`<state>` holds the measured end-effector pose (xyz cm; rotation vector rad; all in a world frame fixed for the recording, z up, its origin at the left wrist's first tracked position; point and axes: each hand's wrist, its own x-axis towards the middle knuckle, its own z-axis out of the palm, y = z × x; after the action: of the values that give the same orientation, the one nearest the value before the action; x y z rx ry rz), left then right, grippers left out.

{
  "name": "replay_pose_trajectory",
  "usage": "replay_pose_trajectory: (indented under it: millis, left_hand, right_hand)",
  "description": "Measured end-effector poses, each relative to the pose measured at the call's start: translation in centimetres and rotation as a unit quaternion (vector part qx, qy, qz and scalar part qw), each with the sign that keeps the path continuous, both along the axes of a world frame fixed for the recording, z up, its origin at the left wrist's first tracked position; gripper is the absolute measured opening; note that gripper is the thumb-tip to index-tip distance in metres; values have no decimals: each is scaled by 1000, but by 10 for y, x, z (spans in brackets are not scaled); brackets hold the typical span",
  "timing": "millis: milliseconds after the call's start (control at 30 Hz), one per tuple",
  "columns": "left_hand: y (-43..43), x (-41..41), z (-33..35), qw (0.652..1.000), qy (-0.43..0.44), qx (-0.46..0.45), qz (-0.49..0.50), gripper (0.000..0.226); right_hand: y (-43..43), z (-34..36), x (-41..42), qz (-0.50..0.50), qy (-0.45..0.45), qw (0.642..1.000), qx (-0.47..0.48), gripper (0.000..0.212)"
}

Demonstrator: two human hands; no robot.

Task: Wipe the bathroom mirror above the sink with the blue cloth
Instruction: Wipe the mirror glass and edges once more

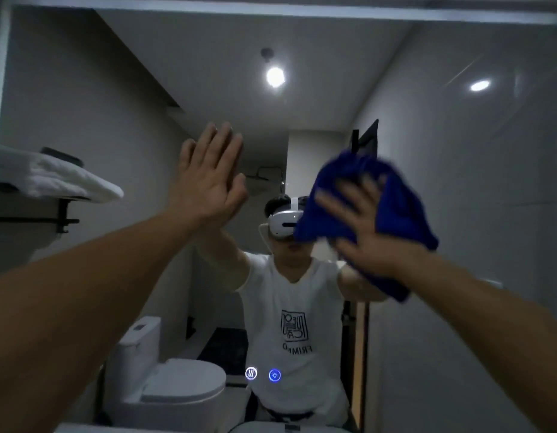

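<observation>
- Left forearm: bare, enters from the lower left and reaches up to the glass.
- Right forearm: bare, enters from the lower right, also raised.
- Left hand (208, 179): fingers straight and close together, palm flat on the mirror, meeting its own reflection; holds nothing.
- Right hand (364, 232): fingers straight and spread apart, pressing on the cloth (blurred, so the thumb's grip cannot be told).
- Blue cloth (399, 210): bunched between the right hand and the glass, right of centre; folds stick out above the fingers and hang below the wrist.
- Mirror (477, 189): fills nearly the whole view, with a pale frame edge along the top and left.
- Two lit round icons (251, 373): low on the glass, side by side, one white and one blue.
- Reflected person: white printed T-shirt (292, 310) and white headset (283, 225), partly hidden by the cloth.
- Reflected toilet (177, 382): white, lid down, lower left.
- Reflected shelf with folded white towel (58, 179): dark bracket, left wall.
- Reflected ceiling light (275, 77): on, upper centre.
</observation>
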<state>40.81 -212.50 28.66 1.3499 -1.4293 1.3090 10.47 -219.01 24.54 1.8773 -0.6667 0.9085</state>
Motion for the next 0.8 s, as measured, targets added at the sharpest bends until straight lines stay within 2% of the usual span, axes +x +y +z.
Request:
replay_pose_trajectory:
  millis: [100, 167, 200, 267, 367, 433, 500, 533, 600, 700, 767, 800]
  left_hand:
    - [-2, 0, -5, 1000, 4, -4, -6, 67]
    - [-2, 2, -6, 1000, 3, -9, -19, 66]
    - [-1, 3, -6, 1000, 4, -16, -26, 66]
    - [0, 3, -9, 998, 5, -41, -36, 68]
    - [1, 0, -13, 997, 16, -69, -38, 67]
    - [3, -2, -17, 997, 23, -69, -36, 65]
    - [6, -1, -22, 997, 12, -65, -32, 66]
    - [8, 0, -25, 998, 6, -56, -27, 67]
    - [9, 6, -34, 999, 18, -39, -18, 68]
    - [5, 13, -42, 997, 67, -30, -25, 70]
    - [1, 14, -45, 995, 82, -31, -37, 71]
    - [1, 14, -45, 995, 86, -27, -40, 72]
  right_hand:
    - [10, 40, 37, -27, -199, 978, 61, 70]
    - [17, 27, 64, -51, -242, 968, 42, 71]
    - [20, 8, 74, -54, -232, 971, 29, 72]
    - [26, -45, 90, -51, -152, 987, 8, 73]
    - [25, -118, 97, 3, 24, 1000, -15, 75]
    - [17, -127, 84, 71, 115, 990, -33, 74]
    - [7, -101, 67, 56, 172, 982, -61, 74]
    - [5, -80, 61, 42, 152, 986, -54, 73]
    - [7, -33, 59, 12, 24, 1000, -3, 71]
    - [16, 3, 84, -33, -169, 984, 35, 71]
    - [23, -15, 102, -47, -196, 979, 19, 72]
    - [28, -36, 108, -39, -168, 985, 16, 73]
